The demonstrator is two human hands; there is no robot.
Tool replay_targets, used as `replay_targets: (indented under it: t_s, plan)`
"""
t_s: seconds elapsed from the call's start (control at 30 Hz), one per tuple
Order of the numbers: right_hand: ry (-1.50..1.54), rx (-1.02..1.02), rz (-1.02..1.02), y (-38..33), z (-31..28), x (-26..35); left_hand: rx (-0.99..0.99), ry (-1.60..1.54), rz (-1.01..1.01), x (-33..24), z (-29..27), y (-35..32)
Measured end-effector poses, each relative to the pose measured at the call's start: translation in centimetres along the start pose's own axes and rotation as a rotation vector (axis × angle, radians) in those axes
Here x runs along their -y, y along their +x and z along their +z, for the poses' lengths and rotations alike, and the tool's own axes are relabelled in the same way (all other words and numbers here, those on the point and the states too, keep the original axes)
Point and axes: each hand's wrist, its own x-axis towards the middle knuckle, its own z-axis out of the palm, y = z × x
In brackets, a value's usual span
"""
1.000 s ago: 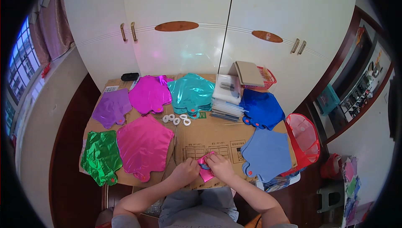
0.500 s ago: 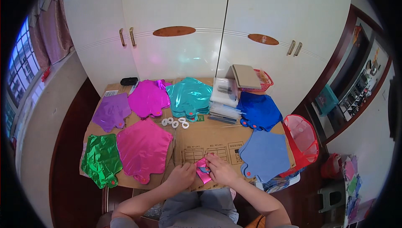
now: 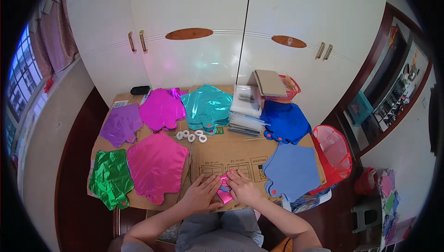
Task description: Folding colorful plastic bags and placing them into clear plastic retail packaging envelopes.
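A small folded pink foil balloon (image 3: 225, 197) lies on the cardboard near the front edge, with a bluish patch showing at its middle. My left hand (image 3: 202, 193) is laid flat, fingers stretched out, against its left side. From the right, my right hand (image 3: 243, 190) covers part of it, fingers bent onto the foil and thumb close to the bluish patch. To the left lie a larger flat pink foil balloon (image 3: 157, 166) and a green one (image 3: 111, 175). A pale blue stack (image 3: 296, 171) of the same scalloped shape is on the right.
Behind are purple (image 3: 121, 123), magenta (image 3: 161, 108), teal (image 3: 208, 106) and dark blue (image 3: 287, 121) foil stacks. Several white rings (image 3: 191, 137) sit mid-table. Clear plastic bags (image 3: 247, 104) stand by a red basket (image 3: 289, 90). A red mesh basket (image 3: 334, 152) is at the table's right.
My left hand has gone from a pinching grip to lying flat with its fingers stretched. The pink foil looks smaller and narrower between my hands.
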Motion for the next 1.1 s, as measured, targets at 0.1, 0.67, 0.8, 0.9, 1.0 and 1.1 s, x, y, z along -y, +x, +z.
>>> replay_targets:
  t_s: [0.1, 0.67, 0.8, 0.9, 1.0, 1.1]
  plan:
    - [-0.026, 0.015, -0.013, 0.3, -0.2, 0.1, 0.027, -0.027, -0.013, 0.0, -0.4, -0.5]
    - [-0.082, 0.087, 0.032, -2.6, -1.2, 3.2, -0.415, 0.052, 0.014, 9.1, 3.2, 15.3]
    - [-0.06, 0.073, 0.081, -3.0, -1.3, 3.4, -0.435, 0.017, 0.001, 8.8, 3.1, 19.0]
    - [-0.043, 0.075, 0.093, -3.0, -1.4, 3.4, -0.437, -0.16, -0.123, 10.1, 4.2, 21.3]
    - [-0.034, 0.067, 0.097, -2.8, -1.7, 3.4, -0.272, -0.091, -0.101, 11.5, 4.0, 22.5]
    - [-0.029, 0.065, 0.102, -2.9, -1.8, 3.4, -0.174, 0.024, -0.043, 12.1, 4.1, 23.3]
